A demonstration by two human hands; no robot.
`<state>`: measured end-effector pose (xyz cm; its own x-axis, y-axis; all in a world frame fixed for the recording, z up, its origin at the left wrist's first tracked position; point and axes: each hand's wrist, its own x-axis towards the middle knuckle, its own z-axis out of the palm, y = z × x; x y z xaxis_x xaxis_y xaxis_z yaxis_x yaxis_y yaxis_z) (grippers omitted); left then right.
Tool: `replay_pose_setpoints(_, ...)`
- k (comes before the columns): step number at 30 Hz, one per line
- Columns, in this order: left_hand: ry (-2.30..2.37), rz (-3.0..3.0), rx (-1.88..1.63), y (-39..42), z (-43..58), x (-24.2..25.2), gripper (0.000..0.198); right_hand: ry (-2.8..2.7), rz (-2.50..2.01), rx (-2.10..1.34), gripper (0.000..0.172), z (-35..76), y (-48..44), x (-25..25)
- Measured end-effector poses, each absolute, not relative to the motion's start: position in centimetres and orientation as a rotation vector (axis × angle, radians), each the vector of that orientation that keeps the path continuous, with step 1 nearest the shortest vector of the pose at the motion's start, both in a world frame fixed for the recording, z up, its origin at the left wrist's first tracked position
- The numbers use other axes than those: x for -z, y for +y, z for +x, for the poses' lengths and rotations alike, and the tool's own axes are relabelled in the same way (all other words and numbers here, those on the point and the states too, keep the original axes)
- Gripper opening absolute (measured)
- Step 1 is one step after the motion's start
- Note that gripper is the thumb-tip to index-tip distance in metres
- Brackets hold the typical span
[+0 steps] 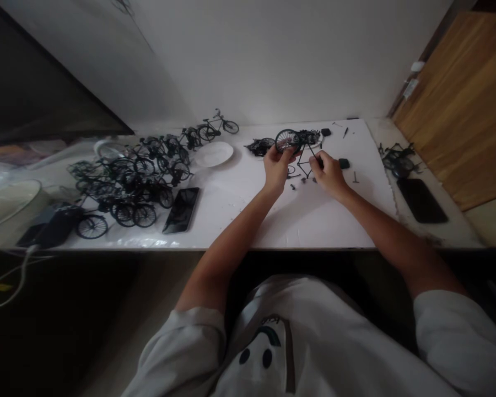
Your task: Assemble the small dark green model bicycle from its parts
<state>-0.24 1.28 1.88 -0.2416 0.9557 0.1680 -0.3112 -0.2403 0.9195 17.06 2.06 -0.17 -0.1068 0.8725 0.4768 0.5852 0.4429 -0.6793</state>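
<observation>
Held up over the white board (pixel 248 182) is a small black model bicycle frame (pixel 301 165) with one spoked wheel (pixel 284 139) at its upper left. My left hand (pixel 278 165) pinches it at the wheel's lower rim. With fingers closed, my right hand (pixel 327 172) grips the frame's right side; its fingertips hide the exact spot. Behind the frame lies a dark pile of bicycle parts (pixel 259 146), partly covered by my left hand and the wheel. Loose small pieces (pixel 293 187) are scattered on the board below. A dark green block (pixel 344 164) sits just right of my right hand.
Many model bicycles (pixel 128 182) crowd the left side beside a white plate (pixel 214 154) and a phone (pixel 182 210). Another dark phone (pixel 421 200) and a heap of black parts (pixel 398 158) lie at right, near a wooden panel (pixel 463 105). A wall stands behind.
</observation>
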Motion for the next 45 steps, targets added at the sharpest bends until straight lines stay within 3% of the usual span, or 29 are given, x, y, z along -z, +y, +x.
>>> replay_pose_setpoints(5, 1.017, 1.019, -1.697, 1.2, 0.0, -1.6, 0.029, -1.772, -1.294, -0.421, 0.023, 17.2, 2.4, 0.5)
replay_pose_setpoints(9, 1.008, 1.042, -1.746, 0.9, 0.1, -1.6, 0.032, -1.704, -1.323, -0.416, 0.039, 17.3, 2.1, 0.3)
replay_pose_setpoints(13, 1.033, 1.098, -1.76, 0.0, 0.1, -2.0, 0.029, -1.661, -1.203, -0.305, 0.031, 17.2, 1.1, -0.7)
replay_pose_setpoints(21, 1.242, 1.49, -1.662, -1.1, 0.2, -1.7, 0.025, -1.711, -1.07, -0.239, 0.044, 16.6, -0.8, -2.0)
replay_pose_setpoints(29, 1.231, 1.453, -1.61, -1.2, 0.2, -1.8, 0.038, -1.687, -1.084, -0.212, 0.052, 16.6, -0.8, -2.0)
replay_pose_setpoints(45, 1.242, 1.643, -1.546, -1.7, 0.5, -1.0, 0.053, -1.683, -1.09, -0.129, 0.043, 16.9, -0.6, -2.2)
